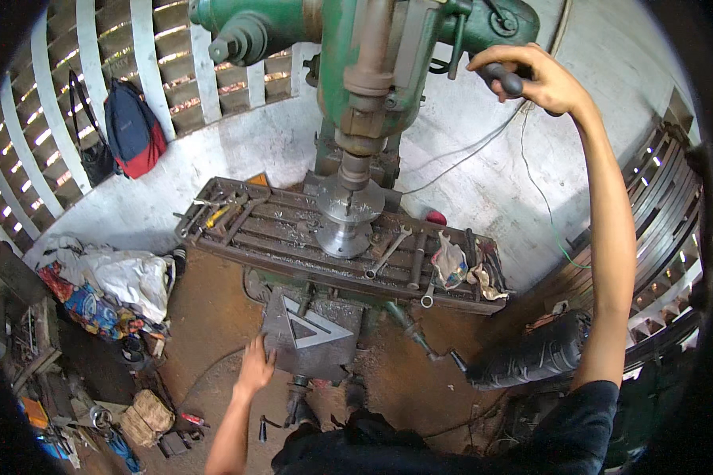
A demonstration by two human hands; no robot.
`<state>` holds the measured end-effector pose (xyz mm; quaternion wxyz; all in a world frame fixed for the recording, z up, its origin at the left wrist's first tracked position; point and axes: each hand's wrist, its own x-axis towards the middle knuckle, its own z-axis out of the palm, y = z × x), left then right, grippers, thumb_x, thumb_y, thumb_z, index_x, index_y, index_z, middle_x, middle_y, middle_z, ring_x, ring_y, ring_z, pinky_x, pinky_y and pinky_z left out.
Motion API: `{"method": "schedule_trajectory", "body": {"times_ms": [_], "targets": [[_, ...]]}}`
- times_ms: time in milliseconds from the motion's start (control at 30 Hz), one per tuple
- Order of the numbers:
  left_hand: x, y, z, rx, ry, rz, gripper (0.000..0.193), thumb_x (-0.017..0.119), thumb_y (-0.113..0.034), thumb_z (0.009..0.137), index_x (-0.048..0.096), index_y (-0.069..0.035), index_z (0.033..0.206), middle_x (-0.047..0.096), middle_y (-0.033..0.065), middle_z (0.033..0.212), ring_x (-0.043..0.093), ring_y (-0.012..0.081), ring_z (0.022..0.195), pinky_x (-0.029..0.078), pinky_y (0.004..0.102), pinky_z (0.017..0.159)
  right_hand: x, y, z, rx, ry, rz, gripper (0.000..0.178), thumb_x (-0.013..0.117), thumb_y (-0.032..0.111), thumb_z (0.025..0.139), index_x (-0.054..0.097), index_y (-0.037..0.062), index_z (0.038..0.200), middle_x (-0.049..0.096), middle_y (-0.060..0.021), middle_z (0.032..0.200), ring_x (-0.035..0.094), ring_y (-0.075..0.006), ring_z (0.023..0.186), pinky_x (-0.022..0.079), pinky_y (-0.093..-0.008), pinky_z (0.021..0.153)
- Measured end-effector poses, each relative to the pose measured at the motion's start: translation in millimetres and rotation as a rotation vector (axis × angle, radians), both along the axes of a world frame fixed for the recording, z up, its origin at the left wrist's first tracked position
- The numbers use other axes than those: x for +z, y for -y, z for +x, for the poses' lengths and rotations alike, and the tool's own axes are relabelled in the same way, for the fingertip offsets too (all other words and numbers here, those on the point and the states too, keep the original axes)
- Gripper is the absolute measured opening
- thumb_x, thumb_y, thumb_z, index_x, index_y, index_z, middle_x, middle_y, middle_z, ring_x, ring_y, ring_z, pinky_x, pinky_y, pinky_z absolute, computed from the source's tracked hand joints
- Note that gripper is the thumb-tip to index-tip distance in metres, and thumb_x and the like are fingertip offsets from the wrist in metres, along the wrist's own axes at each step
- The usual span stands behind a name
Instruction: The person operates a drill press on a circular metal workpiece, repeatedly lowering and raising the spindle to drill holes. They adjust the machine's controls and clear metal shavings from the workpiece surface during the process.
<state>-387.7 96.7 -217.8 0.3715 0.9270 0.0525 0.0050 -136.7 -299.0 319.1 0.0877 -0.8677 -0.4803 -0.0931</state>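
A green milling machine (pixel 299 16) stands before me. Its spindle (pixel 355 170) reaches down to a shiny, spool-shaped metal part (pixel 342 239) on the slotted table (pixel 293 231). High on the right, my right hand (pixel 553 83) is closed around a dark lever handle (pixel 499 77) with a rounded knob. Low on the left, my left hand (pixel 255 366) holds nothing, its fingers loosely stretched and apart. It hangs beside a grey metal plate (pixel 325 358) with a light triangular shape on it. Metal chips lie on the table around the part.
Along the table lie a combination wrench (pixel 390 252), a dark bar (pixel 417 261), stained rags (pixel 450 263) and several tools at the left end. A crank handle (pixel 456 362) juts out below. Bags (pixel 131 127) hang on the left wall, over a cloth heap (pixel 123 285).
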Motion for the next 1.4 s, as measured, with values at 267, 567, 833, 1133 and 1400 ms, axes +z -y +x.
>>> {"method": "schedule_trajectory", "body": {"times_ms": [267,567,833,1133,1400], "targets": [[-180.9,38.5,-145.5,0.067,-0.688,-0.199,0.068,0.049,-0.047,0.097,0.034,0.004,0.141,0.051,0.0365,0.130,0.049,0.0504,0.123,0.040,0.0519,0.104,-18.8,5.7,8.5,-0.038,0.271,0.198,0.027,0.061,0.013,0.094,0.066,0.0104,0.120,0.063,0.0007,0.094,0.046,-0.0073,0.059,0.040,-0.0227,0.054],[-239.3,40.3,-138.9,0.038,-0.568,-0.129,0.045,0.053,-0.028,0.090,0.052,0.003,0.124,0.062,0.0354,0.109,0.059,0.0495,0.107,0.048,0.0510,0.090,-20.7,9.8,5.3,0.041,-0.049,0.313,0.031,0.059,0.009,0.094,0.062,0.0124,0.124,0.049,0.0029,0.081,0.045,-0.0067,0.067,0.037,-0.0218,0.058],[-305.6,39.4,-151.3,-0.071,-0.523,0.013,0.037,0.056,-0.012,0.079,0.056,0.001,0.114,0.064,0.0318,0.108,0.061,0.0481,0.105,0.050,0.0504,0.088,-20.3,12.7,8.9,0.044,-0.086,0.286,0.032,0.057,0.003,0.088,0.062,0.0117,0.118,0.048,0.0032,0.075,0.042,-0.0068,0.066,0.036,-0.0243,0.059],[-274.3,45.7,-143.7,0.066,-0.608,-0.079,0.036,0.056,-0.012,0.079,0.056,0.000,0.112,0.065,0.0302,0.104,0.063,0.0461,0.102,0.051,0.0503,0.085,-30.6,12.9,16.8,0.076,-0.002,0.429,0.020,0.059,0.012,0.096,0.062,0.0086,0.116,0.045,0.0054,0.071,0.041,-0.0046,0.062,0.034,-0.0219,0.057],[-307.1,50.6,-157.3,0.091,-0.450,0.045,0.035,0.058,-0.015,0.079,0.058,0.000,0.110,0.066,0.0286,0.102,0.063,0.0455,0.099,0.051,0.0500,0.086,-51.8,11.7,23.6,0.189,0.107,0.749,0.020,0.059,0.011,0.097,0.064,0.0112,0.116,0.046,0.0056,0.066,0.041,-0.0032,0.060,0.033,-0.0204,0.055]]}}
